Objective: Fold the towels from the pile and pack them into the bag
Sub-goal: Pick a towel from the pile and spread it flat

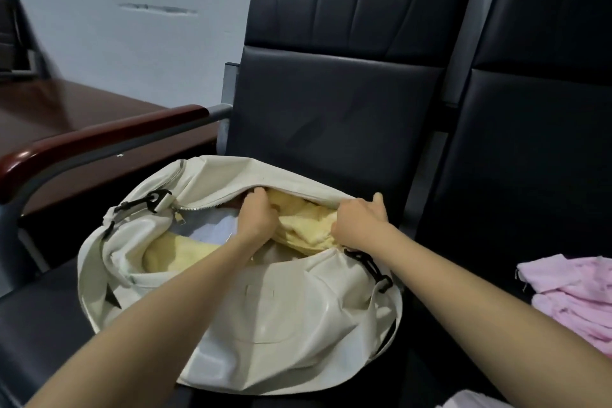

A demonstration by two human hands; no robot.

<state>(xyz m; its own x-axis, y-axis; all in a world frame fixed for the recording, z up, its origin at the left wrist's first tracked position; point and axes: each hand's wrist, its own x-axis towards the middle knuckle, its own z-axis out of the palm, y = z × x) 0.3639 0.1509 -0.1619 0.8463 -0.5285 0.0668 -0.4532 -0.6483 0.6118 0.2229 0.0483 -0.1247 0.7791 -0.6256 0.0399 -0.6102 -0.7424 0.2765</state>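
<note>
A cream-white bag (271,318) lies unzipped on a black seat. Both hands reach into its opening. My left hand (256,214) has its fingers curled under the bag's far flap, beside a yellow towel (308,225). My right hand (359,222) grips the right part of that yellow towel at the opening's right end. Another yellow towel (175,250) and a pale lavender one (212,230) lie inside at the left. A pile of pink towels (576,295) sits on the neighbouring seat at the right.
The black seat backs (331,103) stand behind the bag. A dark red armrest (99,139) on a grey frame runs along the left, with a brown table (66,109) beyond it. Black strap clips (371,267) hang at the bag's ends.
</note>
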